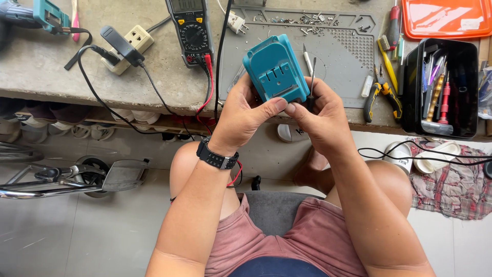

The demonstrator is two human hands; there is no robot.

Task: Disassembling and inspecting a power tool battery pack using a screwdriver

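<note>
— Where was the teal battery pack (275,68)?
— Above the tabltop's near edge, upright, long axis near-to-far, slotted face toward the camera. Left hand (241,115) fingers gripped it; right hand (320,113) pinched it plus a screwdriver (311,82).
— Around it?
— Multimeter (192,31) left, grey mat (343,51) behind, pliers (382,97) right.

1 teal battery pack (275,70), 1 multimeter (191,28), 2 hands (241,115), 1 pr pliers (382,95)

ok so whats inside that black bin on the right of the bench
The black bin holds upright hand tools: a red-handled driver, a gold-coloured one, and thin picks or tweezers. Its bottom, and anything lying beneath the tools, is hidden by the walls and shadow.
</note>
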